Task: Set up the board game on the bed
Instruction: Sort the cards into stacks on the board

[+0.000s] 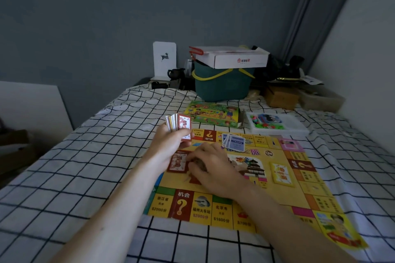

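Spread flat on the bed (64,177), the game board (277,209) already carries blue cards (234,141) near its far edge. Left hand (171,145) grips a card stack (178,127); right hand (213,166) fingers curl, pinching red cards (178,162) mid-board. Sorting remains.

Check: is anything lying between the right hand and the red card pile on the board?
Nothing visible does. The right hand already has its fingertips at the edge of the red card pile on the board; no object sits between them.

Red card (178,163) partly under fingers (195,161)
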